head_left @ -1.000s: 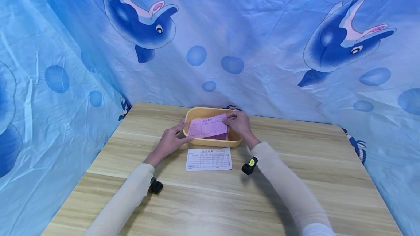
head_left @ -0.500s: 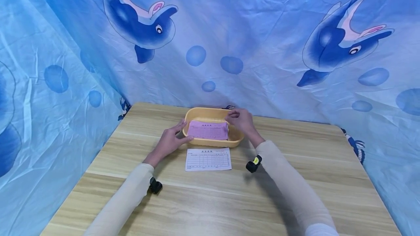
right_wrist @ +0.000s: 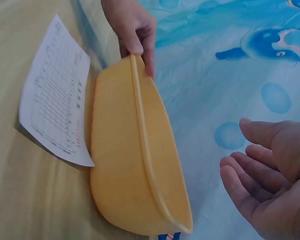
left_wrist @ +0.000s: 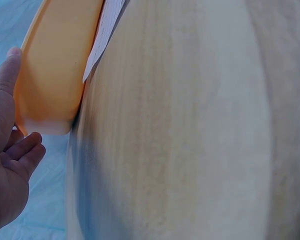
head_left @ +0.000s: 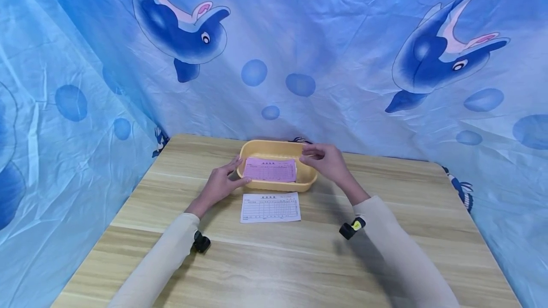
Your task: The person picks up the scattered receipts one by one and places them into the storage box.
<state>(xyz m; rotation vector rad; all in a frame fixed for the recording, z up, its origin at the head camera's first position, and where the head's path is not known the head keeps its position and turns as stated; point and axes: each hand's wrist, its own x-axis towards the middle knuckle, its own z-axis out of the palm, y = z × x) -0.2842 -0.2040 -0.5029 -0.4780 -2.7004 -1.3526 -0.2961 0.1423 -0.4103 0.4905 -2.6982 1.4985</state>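
Observation:
A yellow plastic basket stands at the far side of the table. Inside it, toward its left end, lies a pink printed form, flat on what looks like a small stack. My left hand holds the basket's left end, thumb at the front and fingers round the far side. Over the basket's right end hovers my right hand, fingers loosely bent and nothing between them; in the right wrist view that hand is apart from the rim. A white printed form lies on the table just in front of the basket.
The wood-grain table reaches to a blue curtain printed with dolphins, close behind the basket. Dark tassel-like cords show at the table's right edge. A small black camera sits on the right wrist.
The pink form held a second ago at the right hand has been let go and lies in the basket. The right hand has drawn to the right and its fingers have parted. The left hand stays put.

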